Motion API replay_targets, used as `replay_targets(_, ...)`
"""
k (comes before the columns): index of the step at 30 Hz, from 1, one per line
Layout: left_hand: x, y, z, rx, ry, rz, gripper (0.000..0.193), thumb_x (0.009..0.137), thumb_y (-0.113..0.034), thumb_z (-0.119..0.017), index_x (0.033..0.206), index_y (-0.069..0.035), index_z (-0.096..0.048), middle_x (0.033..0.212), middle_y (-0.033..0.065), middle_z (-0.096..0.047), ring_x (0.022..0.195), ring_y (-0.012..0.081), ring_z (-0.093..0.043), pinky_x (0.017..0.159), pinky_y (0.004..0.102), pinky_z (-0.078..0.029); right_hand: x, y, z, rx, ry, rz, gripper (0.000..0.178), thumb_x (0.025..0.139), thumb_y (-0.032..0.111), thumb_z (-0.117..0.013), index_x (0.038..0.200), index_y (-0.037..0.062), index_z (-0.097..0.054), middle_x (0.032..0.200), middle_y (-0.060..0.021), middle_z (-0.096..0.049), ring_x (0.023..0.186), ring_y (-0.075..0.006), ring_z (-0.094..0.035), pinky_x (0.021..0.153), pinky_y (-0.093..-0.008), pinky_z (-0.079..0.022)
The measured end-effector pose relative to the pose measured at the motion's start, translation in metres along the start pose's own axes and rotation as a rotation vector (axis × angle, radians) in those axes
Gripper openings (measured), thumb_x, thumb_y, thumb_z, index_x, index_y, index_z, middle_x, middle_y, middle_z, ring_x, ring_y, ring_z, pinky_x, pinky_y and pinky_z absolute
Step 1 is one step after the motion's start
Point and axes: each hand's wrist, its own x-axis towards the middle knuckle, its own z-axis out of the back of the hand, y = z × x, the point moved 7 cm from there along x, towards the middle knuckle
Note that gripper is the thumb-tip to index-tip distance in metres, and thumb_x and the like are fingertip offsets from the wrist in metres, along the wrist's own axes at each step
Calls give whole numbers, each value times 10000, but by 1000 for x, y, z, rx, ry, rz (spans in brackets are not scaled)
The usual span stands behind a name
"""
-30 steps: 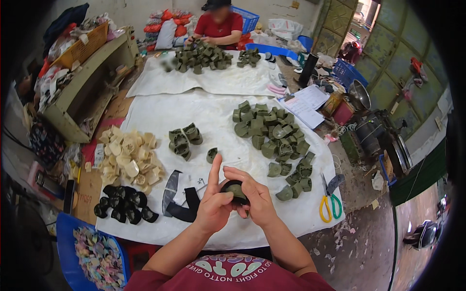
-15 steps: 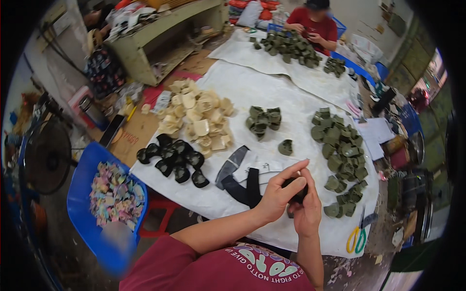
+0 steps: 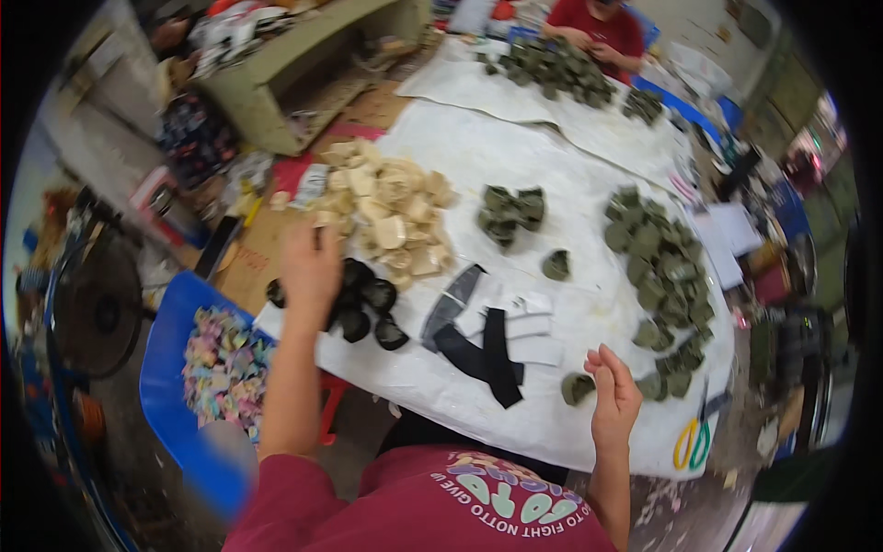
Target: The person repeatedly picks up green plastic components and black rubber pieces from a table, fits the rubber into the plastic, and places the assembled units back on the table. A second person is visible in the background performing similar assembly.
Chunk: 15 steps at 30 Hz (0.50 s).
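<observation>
My left hand (image 3: 311, 271) reaches over a pile of small black cup-shaped pieces (image 3: 354, 325) at the left of the table, its fingers blurred. A small dark piece, apparently one of the black cups, shows between the fingertips. My right hand (image 3: 614, 397) hovers near the front of the table, fingers stretched and holding nothing visible. Just left of it lies an olive-green cup-shaped piece (image 3: 578, 388). Dark and white flat strips (image 3: 497, 354) lie crossed between my hands.
Cream pieces (image 3: 391, 207) are heaped behind the black ones. Green pieces form a small cluster (image 3: 509, 216) and a long heap (image 3: 658, 262). Scissors (image 3: 692, 443) lie at the right edge; a blue bin (image 3: 166, 368) of scraps stands left. Another person (image 3: 602, 37) sits opposite.
My hands, together around a dark piece before, have parted. The left has swung to the black pile; the right has shifted slightly right, leaving the green piece beside it in plain sight.
</observation>
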Motion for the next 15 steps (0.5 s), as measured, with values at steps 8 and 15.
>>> replay_targets(8,-23,84,-32,360,177,69,384,918,-262,-558,1222,-27,-575,1198,265,-522,1126,418,-492,951,462,-405,-10,1,47,-389,-219,79,169,855,40,-626,1014,-11,-654,896,-122,-682,815,-184,-657,752,-281,-498)
replay_targets(15,-43,-89,-28,-228,95,-224,361,837,-113,-654,1175,-3,-589,1221,185,-532,1159,341,-486,1010,414,-349,-7,16,-53,-591,48,406,274,776,117,-702,1035,52,-641,802,-104,-631,751,-272,-596,688,-382,-447)
